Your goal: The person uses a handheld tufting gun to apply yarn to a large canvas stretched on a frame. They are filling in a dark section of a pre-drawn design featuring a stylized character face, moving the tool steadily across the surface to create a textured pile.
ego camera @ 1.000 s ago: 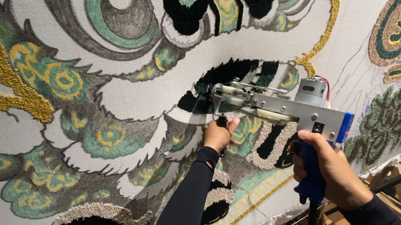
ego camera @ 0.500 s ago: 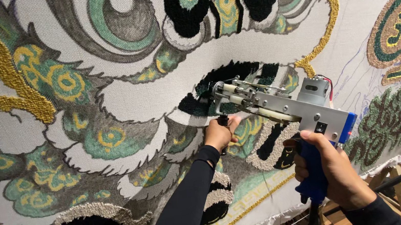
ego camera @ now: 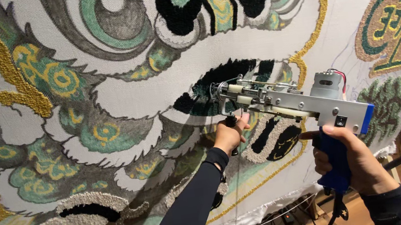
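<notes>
Hands grip a tufting gun (ego camera: pixel 287 101) held up against a hanging cloth (ego camera: pixel 122 102) stitched with a green, gold and black mask pattern. Right hand (ego camera: pixel 352 165) is wrapped around the blue handle; left hand (ego camera: pixel 229 134) is closed on the front grip, beside the black tufted patch (ego camera: pixel 226 75).

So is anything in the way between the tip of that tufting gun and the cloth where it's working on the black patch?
Nothing visible. The tufting gun has its tip right at the black patch on the stretched cloth. The left hand grips the front handle below the tip, and the right hand holds the blue rear grip, both clear of it.
</notes>
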